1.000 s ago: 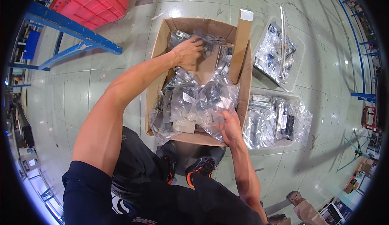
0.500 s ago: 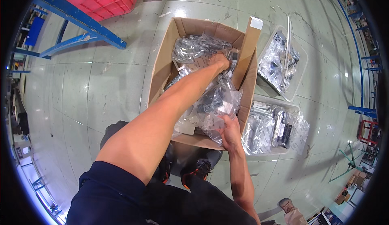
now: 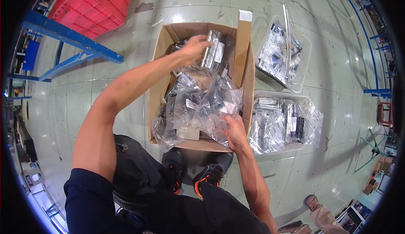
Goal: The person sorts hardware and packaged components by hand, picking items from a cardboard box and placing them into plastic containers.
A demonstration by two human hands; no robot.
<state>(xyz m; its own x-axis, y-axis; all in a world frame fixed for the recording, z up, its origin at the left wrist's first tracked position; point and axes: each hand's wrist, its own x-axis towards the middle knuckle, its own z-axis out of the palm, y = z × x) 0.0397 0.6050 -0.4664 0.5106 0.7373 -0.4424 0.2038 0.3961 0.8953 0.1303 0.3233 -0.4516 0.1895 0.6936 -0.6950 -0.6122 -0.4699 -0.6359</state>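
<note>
A large open cardboard box (image 3: 157, 78) stands on the floor before me, filled with bagged parts. Over its far half, my left hand (image 3: 196, 47) grips a shiny silver packet (image 3: 211, 50) with a white label, thumb and fingers at its left side. Near the box's front right corner, my right hand (image 3: 234, 132) has its fingers closed on a clear plastic bag (image 3: 217, 107) with dark parts inside. More clear bags (image 3: 183, 109) lie to the left of it. A tall narrow cardboard piece (image 3: 243, 44) stands upright along the box's right wall.
Two clear plastic bins stand right of the box: the far bin (image 3: 307, 59) holds silver bags and long rods, the near bin (image 3: 287, 149) silver packets. A blue metal frame (image 3: 76, 38) and a red crate (image 3: 93, 6) are at far left. Another person's shoe (image 3: 312, 202) shows lower right.
My left hand has come up from among the bags and moved left and away from me, bringing out the silver packet. The right hand stays at the clear bag.
</note>
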